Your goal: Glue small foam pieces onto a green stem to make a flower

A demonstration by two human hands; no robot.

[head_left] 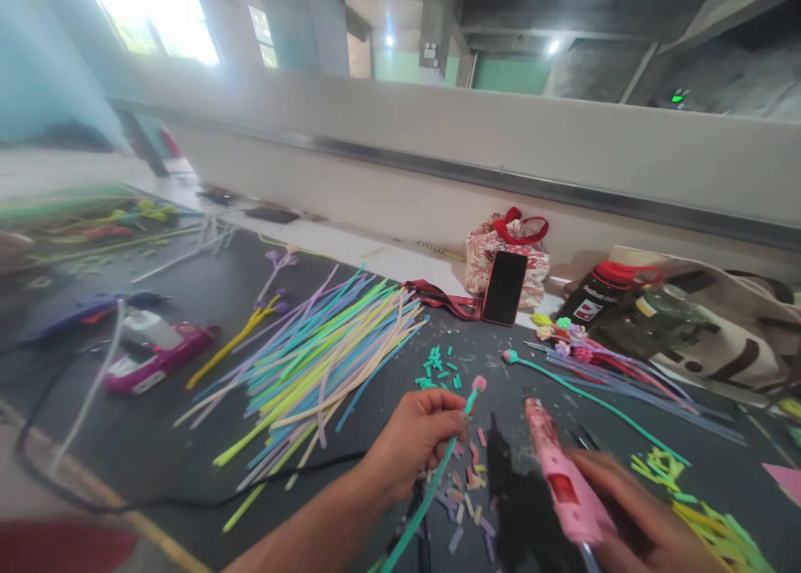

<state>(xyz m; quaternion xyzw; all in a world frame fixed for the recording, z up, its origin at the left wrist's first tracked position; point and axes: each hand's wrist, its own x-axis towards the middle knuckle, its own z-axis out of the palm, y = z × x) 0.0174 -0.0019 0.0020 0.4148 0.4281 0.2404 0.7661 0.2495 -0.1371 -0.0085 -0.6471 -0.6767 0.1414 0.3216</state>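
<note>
My left hand (422, 435) pinches a teal pipe cleaner (430, 498) near its upper end, which carries a small pink tip (479, 384). In my right hand (632, 515) is a pink hot glue gun (559, 473), its dark nozzle pointing up and away, apart from the pipe cleaner. Short cut teal pieces (438, 366) lie just beyond my left hand. Pink, purple and cream pieces (466, 506) are scattered between my hands. Another teal stem with a pink tip (594, 389) rests on the dark tabletop (375, 523).
A pile of coloured pipe cleaners (319, 348) spreads to the left. Farther left are a magenta device (159, 360) and a black cable (219, 498). At the back stand a phone (504, 287), a patterned bag (479, 243) and a black bottle (591, 298). Yellow-green pieces (719, 523) lie at right.
</note>
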